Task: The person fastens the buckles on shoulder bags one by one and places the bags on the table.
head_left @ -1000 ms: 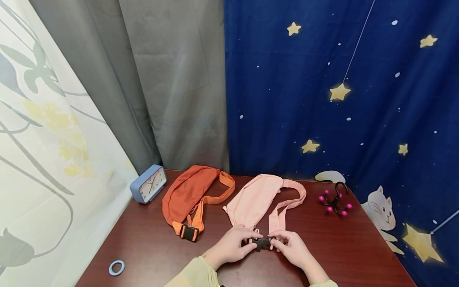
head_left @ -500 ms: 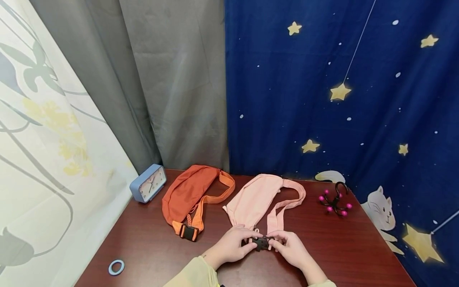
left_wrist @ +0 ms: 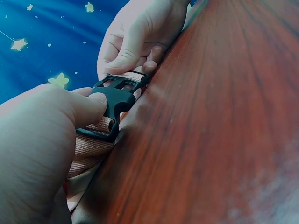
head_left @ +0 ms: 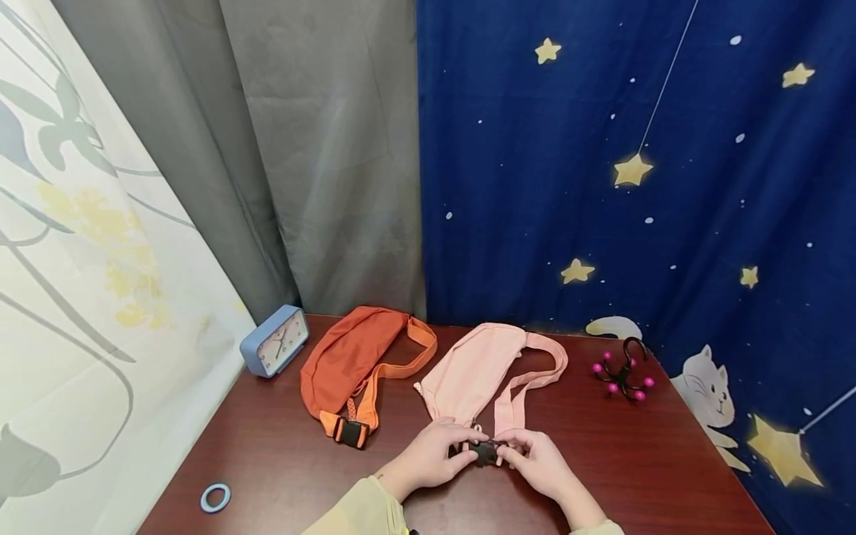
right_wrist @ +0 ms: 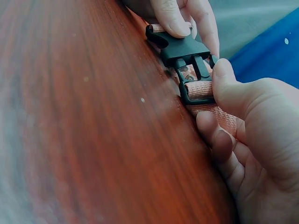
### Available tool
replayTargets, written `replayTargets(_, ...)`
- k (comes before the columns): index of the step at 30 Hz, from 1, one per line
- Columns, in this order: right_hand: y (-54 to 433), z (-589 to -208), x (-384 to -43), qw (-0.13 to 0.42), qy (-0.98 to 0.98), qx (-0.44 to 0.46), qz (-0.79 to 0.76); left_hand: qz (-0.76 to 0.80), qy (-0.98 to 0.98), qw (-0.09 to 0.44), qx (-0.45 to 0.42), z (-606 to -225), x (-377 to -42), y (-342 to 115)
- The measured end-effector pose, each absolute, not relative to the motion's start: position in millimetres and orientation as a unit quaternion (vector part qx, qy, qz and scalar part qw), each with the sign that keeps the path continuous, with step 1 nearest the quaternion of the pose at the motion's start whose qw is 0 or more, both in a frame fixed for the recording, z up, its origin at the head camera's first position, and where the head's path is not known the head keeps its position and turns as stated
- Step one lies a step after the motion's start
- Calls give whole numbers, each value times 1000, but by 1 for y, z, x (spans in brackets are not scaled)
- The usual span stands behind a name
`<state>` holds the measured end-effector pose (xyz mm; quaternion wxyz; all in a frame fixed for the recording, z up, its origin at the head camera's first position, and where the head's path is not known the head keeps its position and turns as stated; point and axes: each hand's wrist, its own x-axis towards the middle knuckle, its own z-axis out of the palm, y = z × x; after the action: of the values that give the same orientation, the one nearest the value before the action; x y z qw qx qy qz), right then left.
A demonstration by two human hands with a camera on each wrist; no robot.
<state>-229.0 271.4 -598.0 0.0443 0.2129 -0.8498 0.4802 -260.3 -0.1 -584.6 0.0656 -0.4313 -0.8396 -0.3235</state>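
Observation:
A pink waist bag [head_left: 478,368] lies on the table with its strap [head_left: 548,357] looped out to the right. At its near end, both hands hold the halves of its black side-release buckle [head_left: 484,452]. My left hand [head_left: 438,453] pinches the socket half [right_wrist: 182,49], thumb on top. My right hand [head_left: 540,464] grips the prong half [right_wrist: 183,93] and its pink webbing [right_wrist: 217,116] between thumb and fingers. The prongs reach into the socket's mouth, and part of their length shows between the halves in the right wrist view.
Left of the pink bag lies an orange waist bag [head_left: 354,349] with its black buckle [head_left: 351,432] fastened. A blue alarm clock [head_left: 274,342] stands at the back left, a light blue ring [head_left: 215,498] near the left edge. A black hook rack [head_left: 623,375] with pink tips lies right.
My right hand has moved slightly left with the prong half, bringing the two buckle halves closer together. The strap's near end shifted left with it. My left hand stays almost still.

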Motion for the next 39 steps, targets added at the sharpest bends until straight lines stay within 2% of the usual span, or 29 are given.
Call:
replayTargets(11,271,-598,-227,40,-858,206,468,-316,-840,67,-436,-586,-260,0)
replayTargets(16,267,-596,-226,41,-858,213,465,-318,-832,84,-447,-585,-260,0)
replayTargets(25,261,-593,-224,-3,-826,191,530,-318,-830,88,-449,-586,-260,0)
replayTargets(39,262,-596,-226,-23,-811,178,556,-319,-833,78,-445,-584,-260,-1)
